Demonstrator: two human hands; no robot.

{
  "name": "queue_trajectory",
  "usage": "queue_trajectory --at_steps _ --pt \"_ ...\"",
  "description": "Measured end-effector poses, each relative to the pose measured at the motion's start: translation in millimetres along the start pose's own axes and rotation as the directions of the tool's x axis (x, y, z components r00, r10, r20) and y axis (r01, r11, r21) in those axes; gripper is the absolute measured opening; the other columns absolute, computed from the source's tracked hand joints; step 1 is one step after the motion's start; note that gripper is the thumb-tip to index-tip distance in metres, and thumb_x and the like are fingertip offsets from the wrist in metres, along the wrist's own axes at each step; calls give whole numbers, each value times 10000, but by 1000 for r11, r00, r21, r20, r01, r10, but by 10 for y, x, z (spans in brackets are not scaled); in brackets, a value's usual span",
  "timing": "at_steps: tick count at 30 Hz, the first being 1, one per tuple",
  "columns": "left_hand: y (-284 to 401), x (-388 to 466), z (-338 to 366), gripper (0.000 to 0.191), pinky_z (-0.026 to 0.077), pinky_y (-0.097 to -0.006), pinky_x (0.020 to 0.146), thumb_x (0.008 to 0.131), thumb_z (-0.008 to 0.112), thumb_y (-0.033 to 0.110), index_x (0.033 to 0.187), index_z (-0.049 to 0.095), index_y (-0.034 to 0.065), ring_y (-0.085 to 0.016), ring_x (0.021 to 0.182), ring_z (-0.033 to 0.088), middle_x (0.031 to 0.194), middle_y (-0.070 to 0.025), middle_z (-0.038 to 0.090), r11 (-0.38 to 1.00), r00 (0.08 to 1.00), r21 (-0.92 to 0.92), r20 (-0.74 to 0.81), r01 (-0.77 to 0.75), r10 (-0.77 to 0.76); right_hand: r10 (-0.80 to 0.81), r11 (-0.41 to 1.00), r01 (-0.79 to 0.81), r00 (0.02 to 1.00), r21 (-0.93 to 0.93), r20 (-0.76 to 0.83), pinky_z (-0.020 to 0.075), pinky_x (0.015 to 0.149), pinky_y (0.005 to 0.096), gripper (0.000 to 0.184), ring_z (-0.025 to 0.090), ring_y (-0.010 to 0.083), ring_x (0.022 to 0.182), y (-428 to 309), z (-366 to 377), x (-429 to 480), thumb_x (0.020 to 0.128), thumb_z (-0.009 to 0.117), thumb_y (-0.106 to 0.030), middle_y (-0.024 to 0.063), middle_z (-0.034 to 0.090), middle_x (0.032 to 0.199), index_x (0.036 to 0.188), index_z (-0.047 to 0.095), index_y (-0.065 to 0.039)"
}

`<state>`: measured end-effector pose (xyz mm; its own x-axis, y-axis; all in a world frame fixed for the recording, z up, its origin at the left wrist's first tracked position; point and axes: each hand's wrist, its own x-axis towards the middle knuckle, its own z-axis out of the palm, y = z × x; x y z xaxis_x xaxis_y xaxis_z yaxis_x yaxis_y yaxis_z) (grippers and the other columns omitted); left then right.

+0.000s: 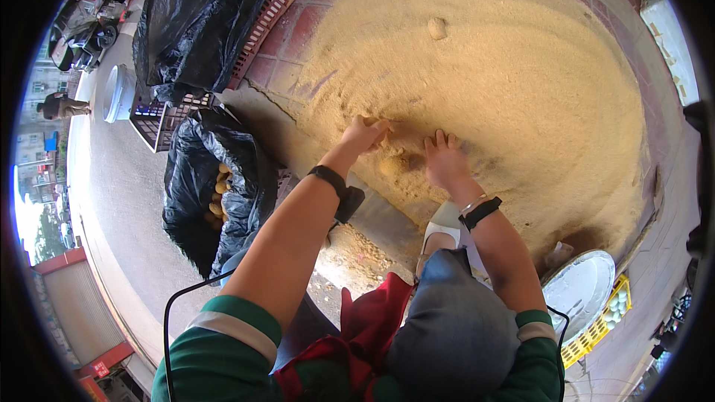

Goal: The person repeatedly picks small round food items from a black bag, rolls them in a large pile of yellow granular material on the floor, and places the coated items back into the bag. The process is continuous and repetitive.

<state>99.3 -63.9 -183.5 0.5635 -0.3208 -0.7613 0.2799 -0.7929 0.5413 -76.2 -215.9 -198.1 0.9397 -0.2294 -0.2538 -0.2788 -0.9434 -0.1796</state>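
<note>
A broad layer of tan, husk-like loose material [503, 78] covers the paving before me. My left hand [366, 135] is at its near edge, with fingers curled; whether anything is between them cannot be told. To its right my right hand [445, 159] rests on the loose material with fingers spread. Between and just below the hands lies a clump coated in the tan material [394, 163]. Farther out, a coated round lump [437, 28] sits on the layer. Left of my left arm, a black plastic bag [251, 178] stands open with several coated round objects [217, 201] inside.
Black plastic sheeting [195, 17] covers a red plastic crate [268, 22] at the upper left, near a white bucket [116, 94]. At lower right are a round metal basin [584, 285] and a yellow crate [586, 346] holding pale eggs [616, 308]. A person [58, 106] stands far left.
</note>
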Motion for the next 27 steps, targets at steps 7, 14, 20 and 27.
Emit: queue_trajectory --at_steps 7,14,20,27 --pt "-41 -417 344 334 541 -333 808 886 605 255 1112 465 53 -263 984 575 1088 -128 542 65 942 -981 195 185 274 287 954 -276 741 114 -607 488 831 354 346 547 282 1025 795 -30 195 773 658 -134 113 546 1203 1109 577 -134" --pt "11 -439 781 309 451 -423 967 901 563 237 1113 497 23 -315 1087 514 1122 -142 543 -98 845 -908 333 407 418 522 838 -440 818 322 -241 504 671 335 215 595 203 801 928 48 177 839 616 -106 133 583 957 1052 588 -125" --pt "-25 -178 1001 345 424 -428 964 968 429 344 1160 491 64 -267 1094 509 1161 -111 534 -31 885 -926 350 377 307 317 464 -190 948 865 38 419 465 244 198 509 97 557 356 -150 230 901 593 -266 23 577 699 944 606 -73" --pt "101 -376 1113 503 377 -439 995 969 309 495 1206 475 83 -258 1111 503 1196 -109 535 151 816 -924 382 352 435 350 635 105 844 765 -406 407 971 394 378 508 293 1147 -259 -71 56 926 513 -303 194 556 1205 1146 585 -4"
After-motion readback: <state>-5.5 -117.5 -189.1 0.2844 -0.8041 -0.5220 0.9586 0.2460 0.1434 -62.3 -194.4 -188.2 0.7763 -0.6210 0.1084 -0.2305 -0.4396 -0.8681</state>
